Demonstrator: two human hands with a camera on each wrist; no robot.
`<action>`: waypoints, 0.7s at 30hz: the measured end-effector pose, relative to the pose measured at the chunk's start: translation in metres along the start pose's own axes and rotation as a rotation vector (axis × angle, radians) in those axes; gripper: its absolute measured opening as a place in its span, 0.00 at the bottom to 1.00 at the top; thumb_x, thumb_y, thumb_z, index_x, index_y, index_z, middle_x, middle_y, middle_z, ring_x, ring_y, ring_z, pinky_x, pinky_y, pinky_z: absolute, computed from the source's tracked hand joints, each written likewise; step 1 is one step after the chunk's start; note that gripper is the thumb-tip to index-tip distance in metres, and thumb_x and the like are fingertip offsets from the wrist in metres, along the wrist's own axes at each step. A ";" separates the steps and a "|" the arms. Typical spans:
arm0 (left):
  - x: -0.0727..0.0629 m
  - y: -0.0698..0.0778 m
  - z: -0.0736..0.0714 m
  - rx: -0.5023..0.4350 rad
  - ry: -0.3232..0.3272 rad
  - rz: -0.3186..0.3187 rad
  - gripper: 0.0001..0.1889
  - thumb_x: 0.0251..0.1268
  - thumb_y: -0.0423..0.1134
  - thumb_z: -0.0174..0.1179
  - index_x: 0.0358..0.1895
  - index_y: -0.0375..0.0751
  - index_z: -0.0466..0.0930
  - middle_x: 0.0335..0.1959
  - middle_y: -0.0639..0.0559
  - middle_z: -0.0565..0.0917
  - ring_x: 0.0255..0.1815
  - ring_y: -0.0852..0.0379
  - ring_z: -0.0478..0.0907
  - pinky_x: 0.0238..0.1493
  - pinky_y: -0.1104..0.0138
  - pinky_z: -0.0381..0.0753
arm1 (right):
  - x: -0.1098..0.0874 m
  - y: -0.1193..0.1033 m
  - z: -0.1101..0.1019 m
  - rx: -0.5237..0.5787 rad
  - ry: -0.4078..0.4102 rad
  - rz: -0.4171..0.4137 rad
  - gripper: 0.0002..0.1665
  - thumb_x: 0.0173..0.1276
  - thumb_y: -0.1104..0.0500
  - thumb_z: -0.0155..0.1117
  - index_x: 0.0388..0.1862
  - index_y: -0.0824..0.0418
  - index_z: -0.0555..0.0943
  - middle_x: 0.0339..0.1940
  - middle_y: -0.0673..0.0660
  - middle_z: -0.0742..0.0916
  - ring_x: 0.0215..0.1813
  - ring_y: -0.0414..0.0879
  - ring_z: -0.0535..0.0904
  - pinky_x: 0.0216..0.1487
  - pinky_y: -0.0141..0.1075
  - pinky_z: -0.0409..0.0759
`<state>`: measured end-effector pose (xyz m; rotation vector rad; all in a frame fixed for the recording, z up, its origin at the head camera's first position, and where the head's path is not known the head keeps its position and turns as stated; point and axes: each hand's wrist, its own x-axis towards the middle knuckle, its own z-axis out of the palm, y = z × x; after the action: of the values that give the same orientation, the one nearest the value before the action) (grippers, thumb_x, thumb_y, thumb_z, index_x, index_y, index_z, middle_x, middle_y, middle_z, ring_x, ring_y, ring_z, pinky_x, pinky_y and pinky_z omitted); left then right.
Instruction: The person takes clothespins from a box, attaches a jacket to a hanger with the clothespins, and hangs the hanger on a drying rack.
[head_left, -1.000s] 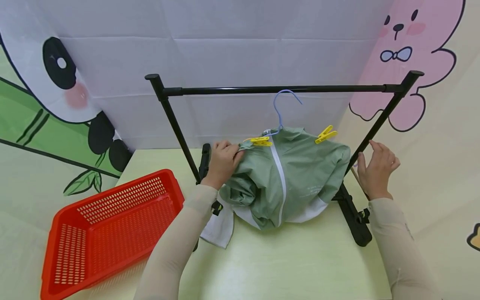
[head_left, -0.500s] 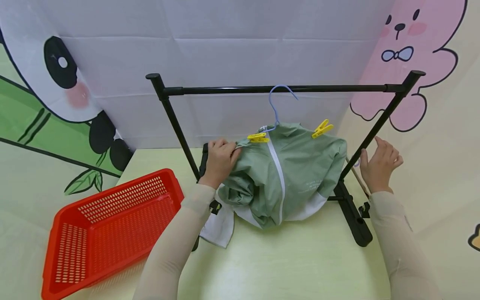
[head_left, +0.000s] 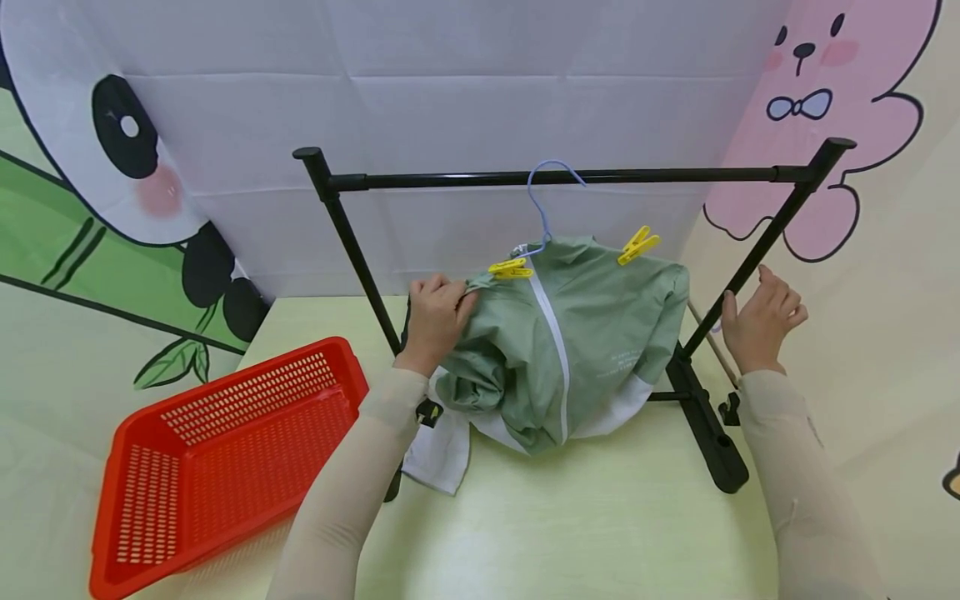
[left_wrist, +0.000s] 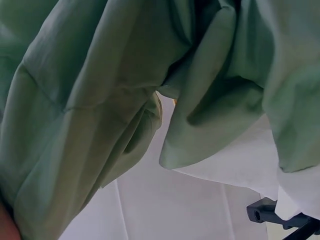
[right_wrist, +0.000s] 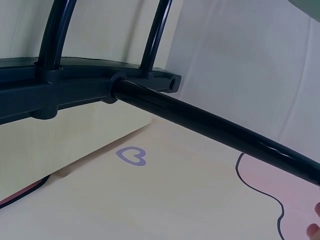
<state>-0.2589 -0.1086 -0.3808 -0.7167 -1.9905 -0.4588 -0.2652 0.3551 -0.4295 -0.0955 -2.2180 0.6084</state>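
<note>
In the head view my left hand (head_left: 433,321) pinches the shoulder of a green and white zip jacket (head_left: 577,333) at its left end. The jacket is on a blue clothes hanger (head_left: 542,218), whose arms are mostly hidden inside it. The hook overlaps the black top bar. Two yellow clothespins (head_left: 512,268) are clipped near the collar and the right shoulder. Green folds (left_wrist: 130,75) fill most of the left wrist view. My right hand (head_left: 763,323) is beside the rack's right post, fingers relaxed and holding nothing; its fingertips (right_wrist: 314,231) show at the right wrist view's edge.
A black garment rack (head_left: 450,180) stands on the pale table (head_left: 585,525), its right foot (head_left: 708,433) near the table's right side. A red plastic basket (head_left: 217,467) sits tilted at the left. A white drape with cartoon prints is behind.
The jacket and hanger have moved up and left with my left hand, the hook rising across the top bar. My right hand has shifted slightly up and right beside the post.
</note>
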 end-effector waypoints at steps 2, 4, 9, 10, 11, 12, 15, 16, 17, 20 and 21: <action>0.000 0.000 -0.001 -0.006 0.003 -0.008 0.15 0.67 0.37 0.62 0.23 0.38 0.72 0.18 0.45 0.77 0.30 0.45 0.73 0.35 0.52 0.63 | 0.001 0.000 0.000 -0.002 -0.008 0.005 0.32 0.74 0.58 0.55 0.70 0.70 0.58 0.60 0.77 0.67 0.57 0.73 0.57 0.60 0.62 0.43; 0.001 0.000 -0.002 -0.017 0.006 -0.016 0.15 0.67 0.36 0.63 0.22 0.38 0.71 0.18 0.44 0.77 0.30 0.45 0.73 0.35 0.52 0.63 | 0.002 -0.001 -0.001 -0.006 -0.016 0.011 0.33 0.74 0.58 0.55 0.71 0.71 0.58 0.60 0.77 0.67 0.58 0.73 0.56 0.60 0.63 0.43; 0.003 0.000 -0.004 -0.025 0.018 -0.023 0.15 0.65 0.35 0.65 0.22 0.38 0.71 0.18 0.44 0.78 0.29 0.45 0.72 0.35 0.52 0.62 | 0.004 0.001 0.000 -0.022 -0.060 0.052 0.33 0.76 0.57 0.54 0.72 0.70 0.56 0.60 0.77 0.68 0.59 0.73 0.55 0.61 0.62 0.42; 0.003 0.000 -0.004 -0.025 0.019 -0.023 0.15 0.65 0.35 0.65 0.22 0.37 0.71 0.18 0.44 0.78 0.29 0.45 0.72 0.35 0.52 0.62 | 0.004 0.001 0.000 -0.023 -0.070 0.063 0.33 0.76 0.57 0.54 0.72 0.69 0.56 0.60 0.77 0.68 0.59 0.73 0.55 0.61 0.62 0.42; 0.003 0.000 -0.004 -0.024 0.020 -0.025 0.15 0.65 0.35 0.65 0.22 0.37 0.71 0.18 0.44 0.78 0.30 0.45 0.73 0.35 0.52 0.63 | 0.004 0.001 0.000 -0.023 -0.080 0.076 0.34 0.76 0.57 0.54 0.73 0.69 0.56 0.61 0.77 0.68 0.60 0.72 0.55 0.61 0.62 0.41; 0.003 0.000 -0.005 -0.022 0.019 -0.026 0.15 0.65 0.35 0.65 0.22 0.37 0.71 0.18 0.44 0.78 0.30 0.45 0.73 0.35 0.52 0.63 | 0.005 0.002 0.001 -0.025 -0.090 0.087 0.34 0.76 0.57 0.54 0.73 0.68 0.55 0.61 0.77 0.68 0.61 0.72 0.55 0.62 0.62 0.41; 0.004 0.000 -0.006 -0.018 0.016 -0.034 0.15 0.66 0.35 0.64 0.22 0.37 0.71 0.19 0.43 0.79 0.30 0.44 0.74 0.36 0.51 0.63 | 0.005 0.004 0.002 -0.035 -0.112 0.108 0.34 0.77 0.56 0.54 0.74 0.68 0.55 0.62 0.77 0.68 0.62 0.72 0.55 0.62 0.61 0.41; 0.005 0.000 -0.007 -0.017 0.016 -0.038 0.15 0.66 0.35 0.64 0.22 0.37 0.71 0.19 0.43 0.79 0.30 0.44 0.74 0.36 0.51 0.63 | 0.005 0.005 0.003 -0.039 -0.116 0.111 0.34 0.77 0.56 0.54 0.74 0.68 0.55 0.62 0.77 0.68 0.62 0.72 0.55 0.61 0.61 0.41; 0.005 0.000 -0.007 -0.015 0.016 -0.040 0.16 0.66 0.35 0.63 0.22 0.37 0.71 0.19 0.43 0.79 0.30 0.44 0.74 0.36 0.51 0.63 | 0.005 0.005 0.003 -0.044 -0.121 0.113 0.35 0.77 0.56 0.53 0.74 0.68 0.54 0.62 0.77 0.68 0.62 0.72 0.55 0.61 0.62 0.41; 0.006 0.000 -0.009 -0.005 0.014 -0.051 0.16 0.67 0.36 0.63 0.21 0.37 0.71 0.19 0.43 0.79 0.30 0.44 0.74 0.36 0.51 0.63 | 0.005 0.007 0.005 -0.057 -0.130 0.116 0.35 0.77 0.56 0.53 0.74 0.69 0.54 0.61 0.78 0.68 0.62 0.73 0.55 0.60 0.62 0.42; 0.006 0.000 -0.009 -0.002 0.014 -0.055 0.16 0.67 0.36 0.63 0.22 0.37 0.71 0.19 0.43 0.80 0.30 0.44 0.74 0.36 0.51 0.63 | 0.005 0.008 0.005 -0.059 -0.133 0.116 0.35 0.77 0.56 0.53 0.74 0.69 0.54 0.61 0.78 0.67 0.62 0.73 0.55 0.60 0.62 0.42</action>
<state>-0.2554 -0.1122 -0.3707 -0.6600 -2.0011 -0.4969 -0.2733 0.3615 -0.4324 -0.2213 -2.3723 0.6277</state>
